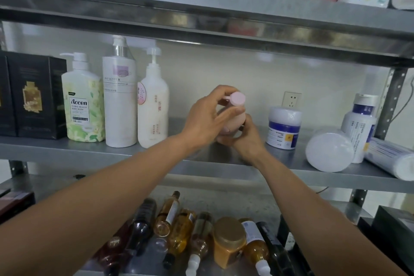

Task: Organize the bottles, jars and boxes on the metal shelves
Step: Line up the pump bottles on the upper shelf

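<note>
Pink bottle (236, 121) above middle shelf (89, 148), clamped in fingers (234, 111) of left hand (207, 118) and right hand (247, 140)

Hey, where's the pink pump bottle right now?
Head view, centre of the middle shelf: the left hand and right hand grip the pink pump bottle, between the cream pump bottle leftward and the blue-and-white jar rightward.

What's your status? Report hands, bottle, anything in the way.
Left hand grips pink pump bottle near the top, right hand holds its base. Bottle at middle shelf, open stretch. White jar close on the right, not touching.
</note>
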